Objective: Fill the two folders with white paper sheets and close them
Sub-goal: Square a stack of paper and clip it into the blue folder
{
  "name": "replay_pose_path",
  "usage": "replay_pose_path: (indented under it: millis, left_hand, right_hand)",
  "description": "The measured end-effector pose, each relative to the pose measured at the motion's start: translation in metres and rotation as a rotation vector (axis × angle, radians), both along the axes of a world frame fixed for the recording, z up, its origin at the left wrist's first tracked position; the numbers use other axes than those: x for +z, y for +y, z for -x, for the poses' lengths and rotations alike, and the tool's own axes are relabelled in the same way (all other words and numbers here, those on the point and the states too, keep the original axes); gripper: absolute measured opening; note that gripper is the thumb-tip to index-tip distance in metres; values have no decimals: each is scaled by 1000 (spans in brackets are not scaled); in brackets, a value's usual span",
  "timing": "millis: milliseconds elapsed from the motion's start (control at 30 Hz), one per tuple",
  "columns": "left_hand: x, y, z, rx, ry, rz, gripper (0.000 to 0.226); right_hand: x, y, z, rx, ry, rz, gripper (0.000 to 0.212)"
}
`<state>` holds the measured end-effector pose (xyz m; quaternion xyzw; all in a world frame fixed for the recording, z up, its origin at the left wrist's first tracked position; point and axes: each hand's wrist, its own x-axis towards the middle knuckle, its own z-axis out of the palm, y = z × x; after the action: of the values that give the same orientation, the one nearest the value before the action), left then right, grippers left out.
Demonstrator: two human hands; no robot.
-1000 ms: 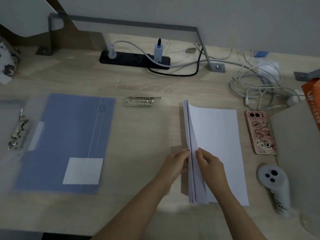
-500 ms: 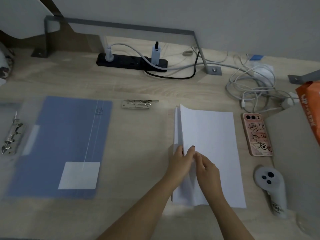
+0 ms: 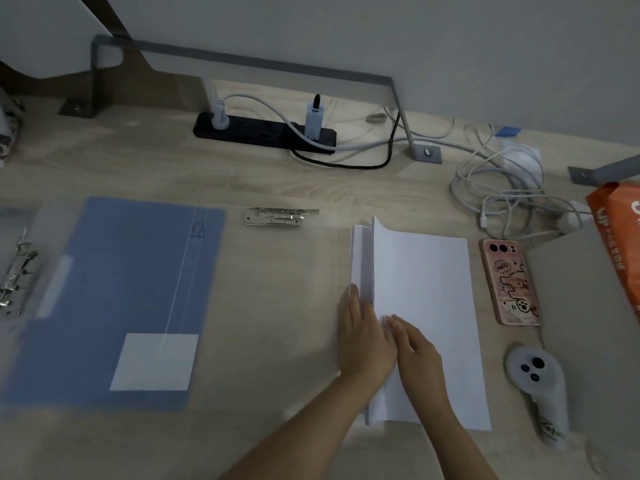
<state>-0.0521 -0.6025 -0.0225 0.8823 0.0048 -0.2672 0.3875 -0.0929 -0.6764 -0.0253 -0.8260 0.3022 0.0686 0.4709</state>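
A stack of white paper sheets (image 3: 426,289) lies right of centre on the desk. Its upper batch is raised along the left edge, showing the sheets below. My left hand (image 3: 363,337) lies flat at that edge, fingers on the lower sheets. My right hand (image 3: 417,358) holds the raised batch near its lower left. An open blue folder (image 3: 138,289) with a white label lies at the left, apart from both hands. Its metal ring clip (image 3: 15,271) is at the far left. A second metal clip (image 3: 277,216) lies at centre, seemingly on a clear folder cover.
A pink phone (image 3: 509,282) and a grey controller (image 3: 535,379) lie right of the paper. A black power strip (image 3: 263,133) and a tangle of white cables (image 3: 502,188) sit at the back. An orange package (image 3: 620,230) and a grey board (image 3: 588,323) are at the far right.
The raised batch stood steeply between my pinching fingers; it now leans lower over the stack. My left hand has flattened onto the lower sheets, and the view has shifted slightly.
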Motion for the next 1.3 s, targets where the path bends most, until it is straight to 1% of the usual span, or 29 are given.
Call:
replay_pose_path:
  millis: [67,167,233,267,333,400,433,500,767,833,867,967,1000,1033,1133,1200,1233,1300]
  left_hand:
    - [0,2,2,38,24,23,44]
    - [-1,5,4,64,61,77,55]
    - [-1,7,5,64,66,122,59]
    - [0,8,6,63,69,138,66]
    - [4,10,9,90,74,171,94]
    - [2,12,13,123,77,174,131]
    - [0,12,14,126,71,164,142]
    - [-1,12,15,112,61,140,148]
    - [4,12,19,108,33,114,148]
    - [3,13,19,114,24,131,142]
    - [3,13,20,111,18,145,131]
    - [5,13,22,90,-20,176,71]
    - [3,13,23,94,-32,180,59]
    - [3,14,23,105,-36,186,54]
    - [0,14,26,116,-31,207,55]
    - [-2,13,27,116,-29,216,80]
    - [-4,13,27,113,-24,209,81]
    - [-8,14,27,96,-22,185,60]
  right_hand:
    - [-1,1,0,-5,5,-7,35]
    - [-2,2,0,-9,14,-9,36]
    - [-4,1,0,-11,19,-4,37]
    - [-4,1,0,-13,19,-5,37]
    - [-5,2,0,-9,17,2,37]
    - [-5,2,1,-4,11,10,37]
    - [-6,2,1,-5,9,10,37]
    - [-6,2,2,-1,8,13,37]
    - [-6,2,2,8,1,15,38]
    - [-6,2,2,5,1,13,38]
    - [-6,3,2,5,4,12,38]
    - [-6,2,2,5,1,10,38]
    - [-6,2,3,7,0,9,38]
    - [-6,2,3,9,0,11,38]
    - [-7,2,3,10,-1,18,38]
    - [-8,2,3,7,-3,20,37]
    - [-8,2,3,8,-4,21,37]
    - [-9,2,4,15,-6,31,37]
